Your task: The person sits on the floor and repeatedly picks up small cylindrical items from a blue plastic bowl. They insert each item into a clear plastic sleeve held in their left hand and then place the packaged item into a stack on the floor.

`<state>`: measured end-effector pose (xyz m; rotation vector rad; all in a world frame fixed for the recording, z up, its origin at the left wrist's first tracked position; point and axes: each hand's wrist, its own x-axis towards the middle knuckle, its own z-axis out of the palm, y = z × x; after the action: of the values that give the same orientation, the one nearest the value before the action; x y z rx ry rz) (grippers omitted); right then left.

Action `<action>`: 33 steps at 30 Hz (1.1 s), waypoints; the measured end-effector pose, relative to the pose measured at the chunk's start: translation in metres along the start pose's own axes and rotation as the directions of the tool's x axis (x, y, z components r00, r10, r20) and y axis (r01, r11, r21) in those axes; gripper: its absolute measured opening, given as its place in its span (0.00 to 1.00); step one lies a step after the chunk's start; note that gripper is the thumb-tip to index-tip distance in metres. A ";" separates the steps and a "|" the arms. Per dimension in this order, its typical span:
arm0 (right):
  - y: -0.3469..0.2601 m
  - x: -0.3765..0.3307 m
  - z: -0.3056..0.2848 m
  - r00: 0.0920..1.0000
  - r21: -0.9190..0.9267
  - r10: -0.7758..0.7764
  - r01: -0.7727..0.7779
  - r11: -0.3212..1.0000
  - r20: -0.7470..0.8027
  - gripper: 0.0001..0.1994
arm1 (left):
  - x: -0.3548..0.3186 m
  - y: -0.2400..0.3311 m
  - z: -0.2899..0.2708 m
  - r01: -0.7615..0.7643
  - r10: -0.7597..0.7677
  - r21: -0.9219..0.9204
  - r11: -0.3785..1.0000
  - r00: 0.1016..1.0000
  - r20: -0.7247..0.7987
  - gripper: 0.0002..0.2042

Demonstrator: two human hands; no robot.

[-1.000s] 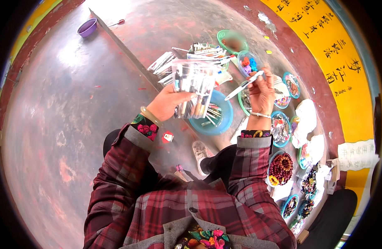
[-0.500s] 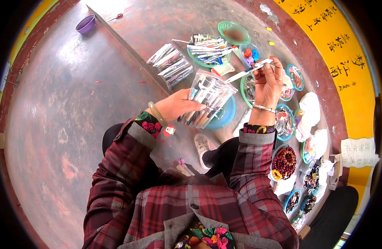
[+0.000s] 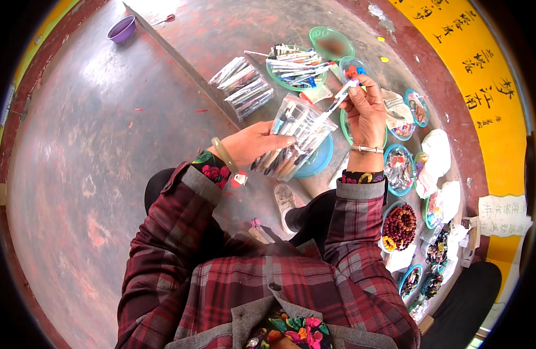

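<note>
My left hand (image 3: pixel 253 143) grips a clear zip bag (image 3: pixel 292 131) filled with several pens, thumb across its front. Pinched between thumb and fingers of my right hand (image 3: pixel 366 110) is a white pen (image 3: pixel 342 95), slanting down to the left. Its lower end reaches the bag's open top; whether the tip is inside the plastic I cannot tell exactly. Beyond the bag, a green basket (image 3: pixel 272 77) is heaped with loose pens. Left of it lie filled bags of pens (image 3: pixel 242 87) on the floor. A blue basin (image 3: pixel 321 158) is partly hidden below the bag.
On the right stand baskets of small goods, among them dark red beads (image 3: pixel 399 227) and a blue-rimmed basket (image 3: pixel 399 170). A green basin (image 3: pixel 332 42) is at the back. A purple basin (image 3: pixel 121 29) stands far left beside a floor ridge (image 3: pixel 175 56). My shoe (image 3: pixel 285 203) is below the bag.
My right hand has moved left and slightly down, bringing the pen's lower end to the bag's mouth. The bag stays in my left hand, shifted slightly.
</note>
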<state>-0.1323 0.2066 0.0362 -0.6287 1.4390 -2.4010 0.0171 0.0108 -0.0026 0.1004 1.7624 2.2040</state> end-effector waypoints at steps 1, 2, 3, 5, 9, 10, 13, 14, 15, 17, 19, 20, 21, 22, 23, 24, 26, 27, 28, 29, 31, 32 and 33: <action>0.001 0.000 0.000 1.000 -0.001 0.005 -0.005 1.000 0.010 0.12 | -0.002 0.003 0.001 0.009 -0.008 0.015 1.000 1.000 -0.021 0.16; 0.003 0.000 0.000 1.000 -0.001 0.009 -0.009 1.000 0.019 0.11 | -0.001 0.001 0.001 0.009 -0.009 -0.019 1.000 1.000 -0.021 0.16; 0.004 0.000 0.001 1.000 -0.005 0.018 -0.018 1.000 0.016 0.11 | 0.000 -0.003 0.001 0.008 -0.009 -0.053 0.999 1.000 -0.021 0.16; 0.006 0.000 0.002 0.999 -0.014 0.034 -0.034 0.999 0.008 0.11 | 0.001 -0.005 0.001 0.000 -0.002 -0.092 0.996 1.000 -0.022 0.17; 0.006 -0.004 0.011 0.997 -0.079 0.071 -0.069 0.994 0.015 0.11 | 0.001 -0.003 0.001 -0.004 -0.005 -0.193 0.981 0.999 -0.043 0.16; 0.007 -0.003 0.011 0.996 -0.093 0.078 -0.075 0.993 0.038 0.10 | 0.001 -0.002 0.001 0.001 -0.013 -0.240 0.971 0.999 -0.050 0.15; 0.009 -0.005 0.015 0.993 -0.131 0.102 -0.094 0.987 0.057 0.09 | 0.001 -0.001 0.002 -0.010 -0.016 -0.305 0.952 0.997 -0.081 0.16; 0.010 -0.005 0.018 0.992 -0.143 0.110 -0.102 0.985 0.055 0.08 | 0.000 0.001 0.003 -0.012 -0.016 -0.299 0.954 0.996 -0.090 0.16; 0.012 -0.005 0.018 0.993 -0.167 0.098 -0.085 0.982 0.068 0.07 | 0.000 0.004 0.004 -0.013 -0.016 -0.294 0.956 0.995 -0.097 0.16; 0.017 -0.005 0.017 0.993 -0.215 0.074 -0.052 0.975 0.094 0.06 | -0.001 0.010 0.006 -0.017 -0.016 -0.309 0.951 0.994 -0.104 0.16; 0.019 -0.007 0.020 0.993 -0.260 0.083 -0.058 0.964 0.086 0.04 | -0.002 0.012 0.007 -0.022 -0.017 -0.349 0.937 0.994 -0.108 0.16; 0.020 -0.008 0.021 0.993 -0.283 0.088 -0.061 0.957 0.082 0.04 | -0.002 0.012 0.007 -0.044 0.005 -0.338 0.940 0.993 -0.115 0.16; 0.020 -0.009 0.023 0.993 -0.317 0.075 -0.042 0.947 0.093 0.03 | -0.001 0.010 0.007 -0.066 0.027 -0.326 0.943 0.992 -0.122 0.17; 0.019 -0.009 0.026 0.993 -0.351 0.062 -0.022 0.936 0.103 0.04 | -0.001 0.009 0.006 -0.088 0.050 -0.315 0.945 0.990 -0.129 0.17; 0.019 -0.010 0.028 0.992 -0.384 0.050 -0.002 0.923 0.114 0.06 | 0.001 0.005 0.003 -0.072 0.027 -0.337 0.939 0.990 -0.137 0.17; 0.019 -0.010 0.028 0.991 -0.377 0.044 0.007 0.926 0.127 0.09 | 0.002 0.002 0.001 -0.057 0.004 -0.359 0.932 0.989 -0.145 0.16; 0.021 -0.008 0.028 0.988 -0.362 0.034 0.023 0.932 0.151 0.14 | 0.003 0.000 -0.001 -0.048 -0.014 -0.393 0.918 0.988 -0.154 0.15; 0.022 -0.008 0.027 0.987 -0.366 0.040 0.019 0.930 0.153 0.17 | 0.002 0.002 -0.001 -0.054 -0.009 -0.406 0.912 0.988 -0.152 0.15; 0.022 -0.008 0.025 0.987 -0.369 0.046 0.014 0.929 0.155 0.19 | 0.002 0.003 0.000 -0.060 -0.004 -0.420 0.906 0.989 -0.150 0.15; 0.023 -0.008 0.024 0.986 -0.373 0.053 0.010 0.928 0.156 0.21 | 0.003 0.003 0.000 -0.066 0.001 -0.423 0.904 0.988 -0.151 0.15; 0.026 -0.008 0.025 0.981 -0.356 0.070 -0.002 0.935 0.178 0.22 | 0.002 0.003 0.001 -0.078 0.010 -0.428 0.900 0.987 -0.160 0.15; 0.027 -0.008 0.025 0.979 -0.347 0.078 -0.008 0.938 0.190 0.23 | 0.002 0.002 0.000 -0.076 0.008 -0.424 0.902 0.987 -0.161 0.15; 0.028 -0.007 0.025 0.977 -0.342 0.084 -0.013 0.940 0.194 0.23 | 0.003 0.001 0.000 -0.075 0.007 -0.420 0.904 0.987 -0.160 0.15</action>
<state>-0.1131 0.1772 0.0201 -0.8801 1.7659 -1.9936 0.0139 0.0116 -0.0019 -0.1401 1.3122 2.6342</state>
